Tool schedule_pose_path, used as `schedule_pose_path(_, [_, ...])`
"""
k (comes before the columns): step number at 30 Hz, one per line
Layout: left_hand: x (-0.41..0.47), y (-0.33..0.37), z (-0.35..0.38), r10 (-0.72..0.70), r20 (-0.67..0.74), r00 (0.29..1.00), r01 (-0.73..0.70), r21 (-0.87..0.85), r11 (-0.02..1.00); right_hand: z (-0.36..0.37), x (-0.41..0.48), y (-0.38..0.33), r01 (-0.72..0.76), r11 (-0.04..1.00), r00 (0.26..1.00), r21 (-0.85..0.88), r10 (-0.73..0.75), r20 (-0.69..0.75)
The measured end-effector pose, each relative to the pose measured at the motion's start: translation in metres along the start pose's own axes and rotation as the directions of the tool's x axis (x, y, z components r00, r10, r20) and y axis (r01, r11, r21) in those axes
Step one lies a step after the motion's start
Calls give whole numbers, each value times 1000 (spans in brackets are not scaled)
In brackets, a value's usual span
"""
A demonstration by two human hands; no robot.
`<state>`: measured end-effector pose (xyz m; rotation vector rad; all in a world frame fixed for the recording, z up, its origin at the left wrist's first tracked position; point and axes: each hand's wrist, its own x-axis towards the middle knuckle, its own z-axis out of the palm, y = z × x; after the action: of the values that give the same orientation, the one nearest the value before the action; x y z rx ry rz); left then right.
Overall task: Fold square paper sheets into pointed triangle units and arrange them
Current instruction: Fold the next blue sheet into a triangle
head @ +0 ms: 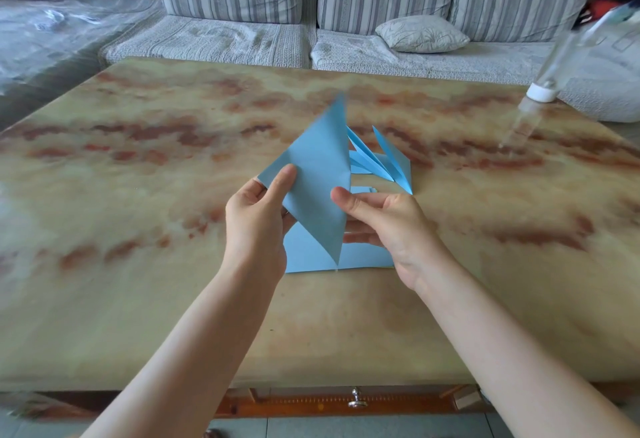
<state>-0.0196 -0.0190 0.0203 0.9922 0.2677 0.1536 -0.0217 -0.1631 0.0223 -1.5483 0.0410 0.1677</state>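
- The blue sheet [318, 174] is held in the air over the counter [138, 195], standing on a point like a diamond. Its long axis runs from 12 o'clock down to 6 o'clock.
- The left hand [254, 226] pinches the sheet's 9 o'clock corner, thumb on the front and fingers behind.
- The right hand [391, 226] pinches the 3 o'clock edge lower down, thumb on the front and fingers behind the paper.
- The sheet lies between the hands, about equally near to each. My judgement is that the next fold depends on bringing the two side corners together along that upright axis.
- A stack of flat sheets [304, 254] lies on the counter directly under the hands.
- The folded units [384, 163] lie at 1 o'clock from the hands, points towards 12 o'clock, close together.
- The only container I see is a blurred clear bottle [540, 91] at 2 o'clock; I cannot tell what is in it.
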Motion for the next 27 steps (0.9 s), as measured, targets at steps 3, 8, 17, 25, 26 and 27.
schedule_pose_path(3, [0, 3, 0, 2, -17, 1000, -3, -5, 1000, 1, -1, 2, 6, 999, 1000, -38, -5, 9])
schedule_pose_path(8, [0, 2, 1, 7, -43, 999, -7, 7, 1000, 3, 0, 4, 1, 998, 1000, -55, -2, -11])
schedule_pose_path(17, [2, 5, 0, 1, -69, 998, -2, -6, 1000, 4, -4, 4, -20, 995, 998, -97, 26, 65])
schedule_pose_path(25, [0, 10, -1, -1, -98, 995, -3, -39, 999, 4, -7, 4, -17, 995, 993, -102, 29, 119])
schedule_pose_path(26, [0, 10, -1, 4, -103, 995, -8, -38, 999, 5, -8, 5, -14, 994, 992, -108, 27, 120])
schedule_pose_path(27, [-1, 11, 0, 9, -107, 994, -13, -41, 999, 5, -8, 5, -10, 993, 992, -119, 25, 123])
